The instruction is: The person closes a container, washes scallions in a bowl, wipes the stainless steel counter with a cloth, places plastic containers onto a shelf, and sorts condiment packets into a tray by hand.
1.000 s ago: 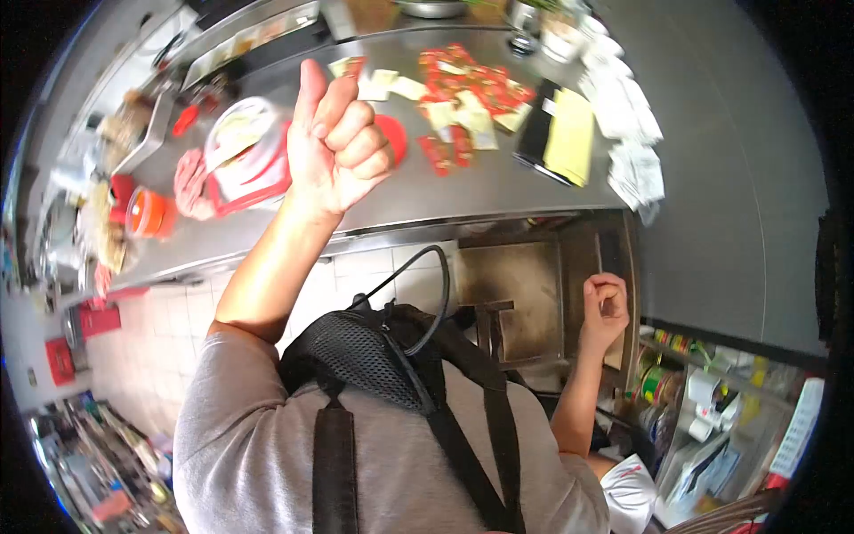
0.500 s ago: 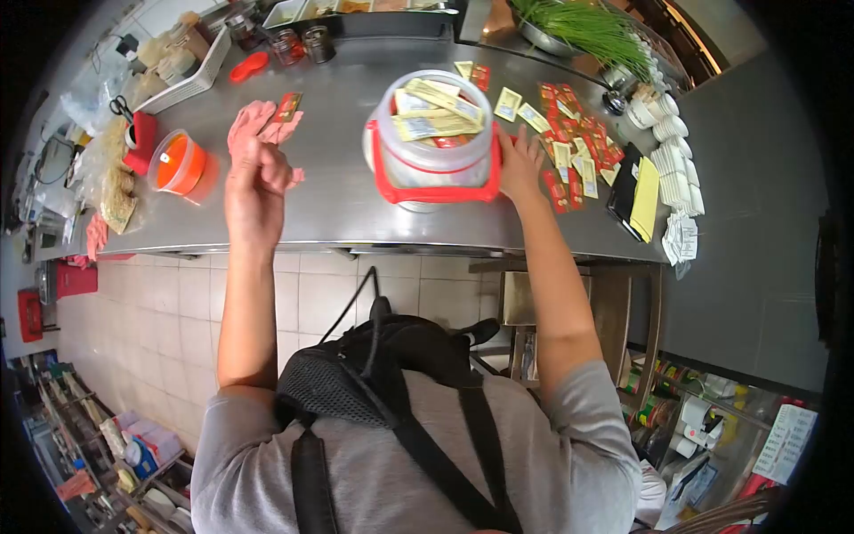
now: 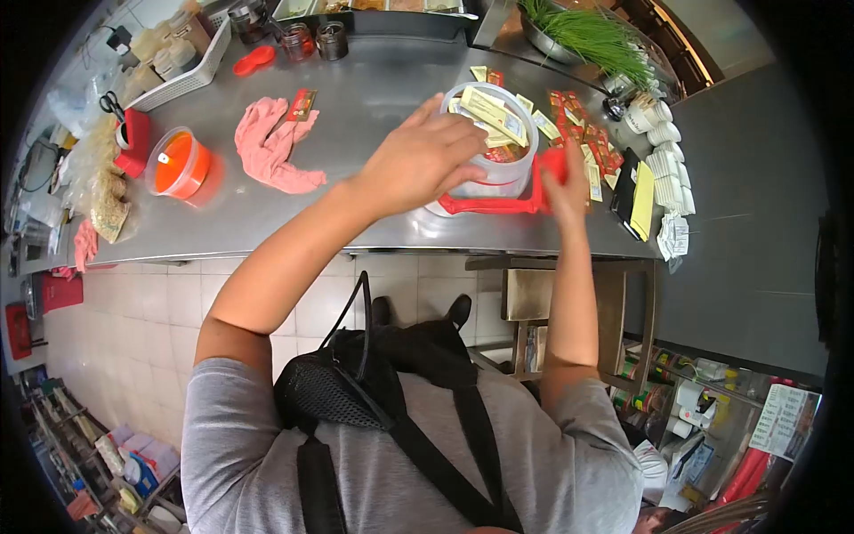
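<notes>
A clear plastic jar (image 3: pixel 500 175) with a red carrying handle (image 3: pixel 489 206) stands near the front of the steel counter. Cream and red sachets (image 3: pixel 492 116) fill it to the mouth. My left hand (image 3: pixel 425 157) reaches across to the jar's left side, its fingers stretched over the rim, apparently touching it. At the right side of the jar, my right hand (image 3: pixel 567 185) has its thumb and fingers closed around a blurred red item (image 3: pixel 553 164), whose kind I cannot make out. Loose red and cream sachets (image 3: pixel 598 147) lie beyond that hand, partly hidden by it.
A pink cloth (image 3: pixel 267 147) lies left of the jar with a red sachet (image 3: pixel 302 105) by it. Farther left is a tub of orange liquid (image 3: pixel 182 169). A black folder (image 3: pixel 625 196) and stacked white cups (image 3: pixel 667 160) edge the right; green stalks (image 3: pixel 587 36) fill a bowl behind.
My left hand has left the pink cloth and moved right to the jar. The jar appears shifted slightly right. My right hand has moved right and now holds something red.
</notes>
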Action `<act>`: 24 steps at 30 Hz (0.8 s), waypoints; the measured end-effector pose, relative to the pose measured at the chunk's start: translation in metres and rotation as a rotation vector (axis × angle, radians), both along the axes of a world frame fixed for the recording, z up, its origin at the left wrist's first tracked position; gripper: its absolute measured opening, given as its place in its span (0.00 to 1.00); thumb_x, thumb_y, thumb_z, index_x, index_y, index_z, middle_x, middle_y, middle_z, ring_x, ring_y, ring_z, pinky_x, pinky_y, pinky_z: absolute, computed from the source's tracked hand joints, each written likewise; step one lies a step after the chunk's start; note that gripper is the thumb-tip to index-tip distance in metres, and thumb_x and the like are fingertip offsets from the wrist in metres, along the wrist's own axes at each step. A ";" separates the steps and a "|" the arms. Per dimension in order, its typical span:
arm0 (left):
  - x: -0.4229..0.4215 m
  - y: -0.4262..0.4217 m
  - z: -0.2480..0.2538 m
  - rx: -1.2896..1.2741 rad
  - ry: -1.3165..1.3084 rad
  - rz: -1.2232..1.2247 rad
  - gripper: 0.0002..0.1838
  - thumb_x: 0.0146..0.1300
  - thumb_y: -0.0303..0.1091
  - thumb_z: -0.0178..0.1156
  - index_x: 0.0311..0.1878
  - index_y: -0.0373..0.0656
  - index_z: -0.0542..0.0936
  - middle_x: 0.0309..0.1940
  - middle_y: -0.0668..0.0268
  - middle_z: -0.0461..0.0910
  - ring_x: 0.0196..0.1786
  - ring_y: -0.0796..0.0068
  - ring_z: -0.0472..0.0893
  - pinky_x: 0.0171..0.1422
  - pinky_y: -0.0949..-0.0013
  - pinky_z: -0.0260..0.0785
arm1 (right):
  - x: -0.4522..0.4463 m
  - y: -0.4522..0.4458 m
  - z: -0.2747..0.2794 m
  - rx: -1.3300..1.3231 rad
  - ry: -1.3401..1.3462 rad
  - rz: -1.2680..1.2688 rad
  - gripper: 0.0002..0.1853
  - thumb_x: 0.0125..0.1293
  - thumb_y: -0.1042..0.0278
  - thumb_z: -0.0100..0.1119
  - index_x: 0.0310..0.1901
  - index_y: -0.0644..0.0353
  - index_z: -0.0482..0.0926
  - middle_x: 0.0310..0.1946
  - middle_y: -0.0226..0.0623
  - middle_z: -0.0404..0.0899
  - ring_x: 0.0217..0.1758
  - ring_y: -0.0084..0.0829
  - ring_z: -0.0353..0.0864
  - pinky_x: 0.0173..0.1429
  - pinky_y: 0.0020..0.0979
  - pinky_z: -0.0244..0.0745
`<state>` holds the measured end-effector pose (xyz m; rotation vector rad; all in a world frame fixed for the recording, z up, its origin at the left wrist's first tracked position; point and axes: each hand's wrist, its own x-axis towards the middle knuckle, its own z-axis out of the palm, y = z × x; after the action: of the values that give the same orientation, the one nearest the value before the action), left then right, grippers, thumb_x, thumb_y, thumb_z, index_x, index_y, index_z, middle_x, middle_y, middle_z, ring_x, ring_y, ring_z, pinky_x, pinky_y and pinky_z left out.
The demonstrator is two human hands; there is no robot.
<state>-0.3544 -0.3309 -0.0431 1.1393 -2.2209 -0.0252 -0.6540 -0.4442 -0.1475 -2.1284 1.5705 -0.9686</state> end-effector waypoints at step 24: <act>-0.037 -0.054 0.020 0.220 -0.224 0.191 0.44 0.50 0.76 0.54 0.70 0.69 0.68 0.74 0.55 0.58 0.72 0.41 0.59 0.74 0.38 0.48 | 0.067 0.092 0.040 0.285 -0.772 0.065 0.44 0.58 0.75 0.57 0.76 0.54 0.50 0.69 0.40 0.64 0.59 0.32 0.74 0.61 0.35 0.69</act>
<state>-0.3917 -0.3847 -0.0232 1.5376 -2.3357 -0.0657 -0.5870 -0.3527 -0.1075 -1.3501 1.1449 -1.2487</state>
